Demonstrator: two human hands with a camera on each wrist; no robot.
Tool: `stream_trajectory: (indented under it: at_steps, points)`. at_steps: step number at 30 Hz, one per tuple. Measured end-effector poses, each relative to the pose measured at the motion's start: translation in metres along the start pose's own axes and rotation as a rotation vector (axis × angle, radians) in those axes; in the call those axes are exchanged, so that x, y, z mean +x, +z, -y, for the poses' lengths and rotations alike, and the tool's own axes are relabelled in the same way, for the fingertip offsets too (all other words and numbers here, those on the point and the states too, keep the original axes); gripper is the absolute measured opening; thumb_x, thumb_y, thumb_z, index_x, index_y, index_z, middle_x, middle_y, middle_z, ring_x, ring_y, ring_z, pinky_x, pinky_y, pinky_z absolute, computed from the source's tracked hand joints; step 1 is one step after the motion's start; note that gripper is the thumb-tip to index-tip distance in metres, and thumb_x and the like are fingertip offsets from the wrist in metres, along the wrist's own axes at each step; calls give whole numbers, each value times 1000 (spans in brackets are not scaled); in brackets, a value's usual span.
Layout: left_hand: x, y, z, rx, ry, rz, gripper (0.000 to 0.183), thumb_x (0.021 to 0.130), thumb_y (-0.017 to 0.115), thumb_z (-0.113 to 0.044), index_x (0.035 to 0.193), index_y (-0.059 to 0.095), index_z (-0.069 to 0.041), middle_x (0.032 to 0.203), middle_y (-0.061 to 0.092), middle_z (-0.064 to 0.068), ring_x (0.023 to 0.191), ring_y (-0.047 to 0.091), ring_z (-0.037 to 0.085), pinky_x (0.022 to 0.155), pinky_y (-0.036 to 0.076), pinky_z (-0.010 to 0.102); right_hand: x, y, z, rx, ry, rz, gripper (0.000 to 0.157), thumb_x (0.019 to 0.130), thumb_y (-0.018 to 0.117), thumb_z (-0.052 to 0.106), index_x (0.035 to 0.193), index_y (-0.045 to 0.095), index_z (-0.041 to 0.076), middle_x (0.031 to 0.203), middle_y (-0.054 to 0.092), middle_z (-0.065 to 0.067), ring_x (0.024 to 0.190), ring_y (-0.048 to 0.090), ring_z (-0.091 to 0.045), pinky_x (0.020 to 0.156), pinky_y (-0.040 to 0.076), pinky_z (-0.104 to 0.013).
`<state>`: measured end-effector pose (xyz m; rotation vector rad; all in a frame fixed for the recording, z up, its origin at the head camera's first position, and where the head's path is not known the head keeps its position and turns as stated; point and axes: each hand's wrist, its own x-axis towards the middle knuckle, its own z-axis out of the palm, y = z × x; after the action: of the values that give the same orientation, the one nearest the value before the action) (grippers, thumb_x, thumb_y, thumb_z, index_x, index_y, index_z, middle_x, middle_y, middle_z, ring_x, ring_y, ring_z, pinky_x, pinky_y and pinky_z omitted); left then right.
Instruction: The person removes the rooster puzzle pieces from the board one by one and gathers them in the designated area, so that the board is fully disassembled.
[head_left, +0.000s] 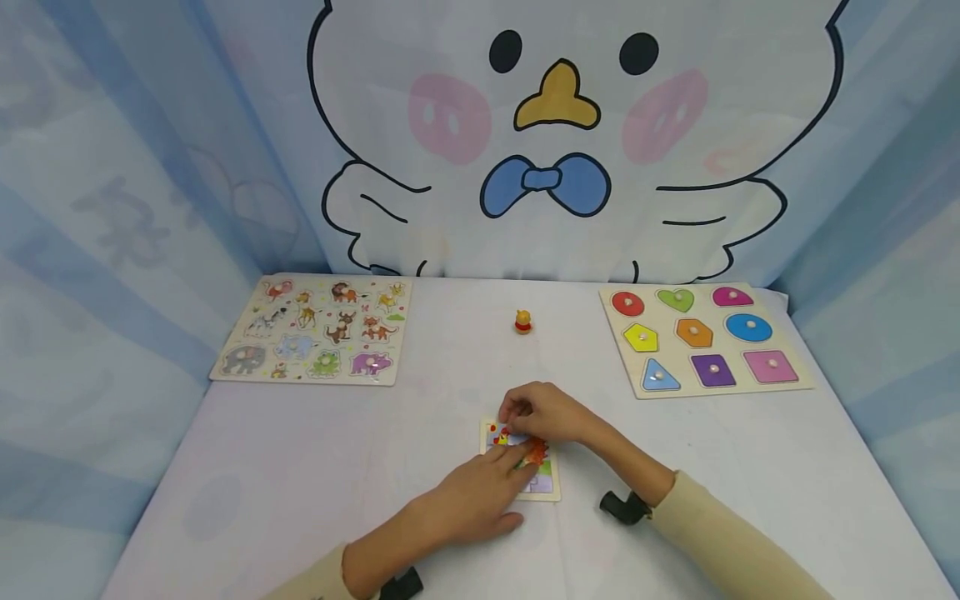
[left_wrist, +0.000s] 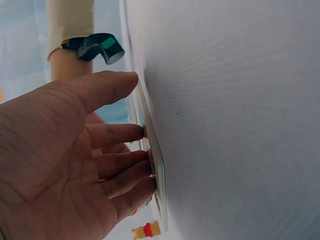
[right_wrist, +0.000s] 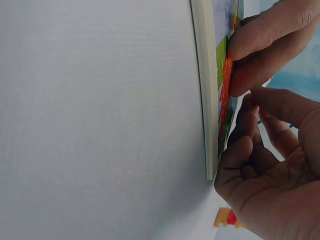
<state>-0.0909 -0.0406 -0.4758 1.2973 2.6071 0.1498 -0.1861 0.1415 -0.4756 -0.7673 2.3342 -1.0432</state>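
A small jigsaw board (head_left: 555, 492) with a pale wooden rim and a colourful printed picture lies on the table, partly covered by both hands. My left hand (head_left: 480, 496) reaches over its left side, its fingertips resting on the picture and its thumb spread apart. At the far edge of the board is my right hand (head_left: 551, 412), its fingers curled. In the right wrist view the thumb and index fingertips of the right hand (right_wrist: 270, 150) meet just above the picture, with nothing visible between them. Orange-red and green parts of the print show beside the left fingers (right_wrist: 270, 45).
A small yellow-and-red bear figure (head_left: 522, 322) stands beyond the board. An animal puzzle board (head_left: 315, 329) lies at the back left. A shape board (head_left: 712, 337) with knobbed pieces lies at the back right. Printed curtains (head_left: 150, 250) surround the white table (head_left: 300, 467).
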Motion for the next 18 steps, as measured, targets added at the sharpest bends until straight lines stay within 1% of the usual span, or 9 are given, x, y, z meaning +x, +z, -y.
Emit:
stream_trajectory:
  at_steps: [5,9,12,15,18]
  points:
    - [1,-1,0,3,1,-4,67,94,65,-44,147,46,-8,155,35,9,140,32,22,111,29,34,-1,-1,-3,18,-11,-14,7,90,69,6,89,69,12,80,66,6,72,58,-12,69,48,-28]
    - [0,-1,0,-15,0,-13,67,94,65,-44,147,46,-9,156,34,9,141,31,22,110,31,35,-2,0,-4,35,-20,-36,10,90,66,4,89,69,13,81,68,7,74,61,-11,70,50,-28]
    - [-1,0,-1,-13,2,-21,66,94,65,-43,147,47,-9,155,34,10,141,32,23,110,32,35,-6,1,-6,59,-20,-58,10,91,66,6,90,70,15,82,69,7,76,63,-12,73,51,-28]
    - [-2,1,-2,-1,3,-39,66,93,66,-43,146,47,-9,154,36,10,139,34,24,109,32,34,-13,-6,-8,90,-11,-92,6,92,68,9,92,71,15,85,68,5,79,61,-14,74,50,-29]
    - [-3,1,-2,-4,0,-54,65,93,67,-42,145,47,-9,154,36,11,138,36,25,108,34,35,-22,-20,-14,115,20,-109,4,92,69,12,95,72,13,88,68,2,81,59,-18,74,49,-30]
